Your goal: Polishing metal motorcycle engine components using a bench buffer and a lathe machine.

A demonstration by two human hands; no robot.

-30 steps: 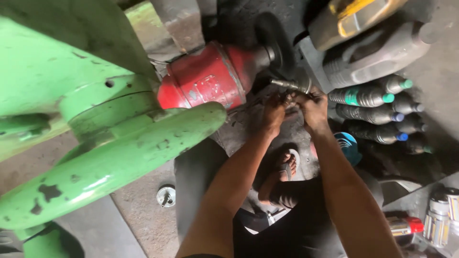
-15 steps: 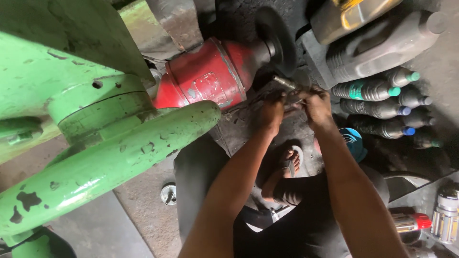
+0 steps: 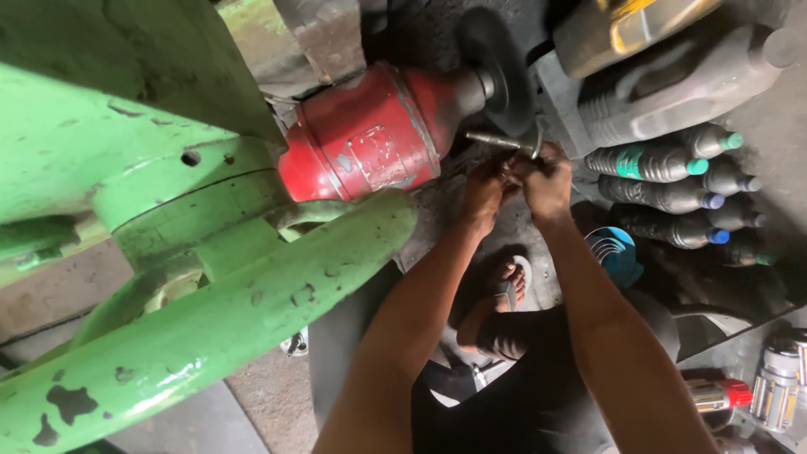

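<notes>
Green arm (image 3: 210, 328): chipped painted casting, curved, lying at your left.
Red housing (image 3: 370, 139): glossy ribbed cylinder, dark disc at its end.
Left hand (image 3: 483, 193): you are curling it shut around a small part beneath the metal pin (image 3: 503, 141); what exactly it is pinching cannot be told.
Right hand (image 3: 546, 181): you are closing it just under the pin's washer end; keep both wrists steady and pull squarely.
Bottles (image 3: 664, 176): dusty plastic, stacked sideways.

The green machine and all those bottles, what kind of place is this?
Probably a repair workshop: a chipped green machine with a red motor, dark bottles lying in a row, and spray cans.
</notes>
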